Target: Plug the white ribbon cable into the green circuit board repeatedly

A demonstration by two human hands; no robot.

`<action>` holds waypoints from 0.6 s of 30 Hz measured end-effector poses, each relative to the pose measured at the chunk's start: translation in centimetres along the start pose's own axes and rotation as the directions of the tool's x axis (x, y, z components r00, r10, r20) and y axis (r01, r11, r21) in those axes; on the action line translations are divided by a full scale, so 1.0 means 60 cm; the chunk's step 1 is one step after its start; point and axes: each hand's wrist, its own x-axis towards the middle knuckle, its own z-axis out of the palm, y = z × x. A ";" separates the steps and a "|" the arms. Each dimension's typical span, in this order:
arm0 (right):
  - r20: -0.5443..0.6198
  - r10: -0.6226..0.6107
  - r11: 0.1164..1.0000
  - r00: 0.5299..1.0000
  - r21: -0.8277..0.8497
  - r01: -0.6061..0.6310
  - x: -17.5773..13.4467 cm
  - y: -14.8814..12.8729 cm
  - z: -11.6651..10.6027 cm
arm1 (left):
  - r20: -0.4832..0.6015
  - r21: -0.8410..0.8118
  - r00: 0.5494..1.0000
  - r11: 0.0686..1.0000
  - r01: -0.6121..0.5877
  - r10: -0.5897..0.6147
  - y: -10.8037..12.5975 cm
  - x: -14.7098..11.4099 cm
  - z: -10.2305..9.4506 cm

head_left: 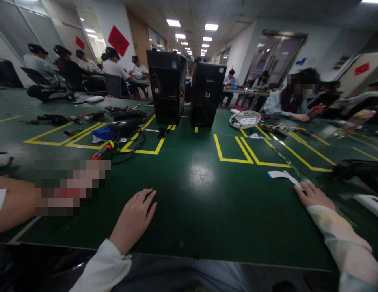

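Note:
My left hand [135, 219] rests palm down on the green table [207, 219] near its front edge. Its fingers are stretched out and hold nothing. Far to the right, my right hand [317, 196] has its fingertips closed on one end of a white flat ribbon cable [280, 174] with a blue tip. The fingertips partly hide that end. A thin green strip [284, 158] runs across the table up to the same hand.
At left, another person's blurred-out hand [73, 188] is by a red-and-black handle [102, 152]. Two black computer towers [166, 87] stand at the back. A white basket [245, 119], cables [55, 119] and yellow tape outlines surround them. A co-worker [295, 97] sits across at right.

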 end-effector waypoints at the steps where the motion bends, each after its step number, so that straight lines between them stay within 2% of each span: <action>1: 0.024 0.025 1.000 0.999 0.007 -0.025 0.004 -0.001 -0.005 | 0.002 0.002 1.000 1.000 0.001 -0.001 0.000 0.000 0.000; 4: 0.063 0.081 0.996 0.995 0.026 -0.082 0.014 -0.006 -0.018 | 0.011 0.012 1.000 1.000 0.006 -0.006 0.002 0.001 -0.002; 10: 0.033 0.167 0.985 0.985 0.047 -0.168 0.022 -0.022 -0.025 | 0.009 0.018 1.000 1.000 0.003 -0.003 0.003 0.000 -0.003; 18: 0.070 0.165 0.986 0.984 0.027 -0.167 0.031 -0.012 -0.020 | 0.015 0.018 1.000 1.000 0.002 -0.002 0.000 -0.001 -0.001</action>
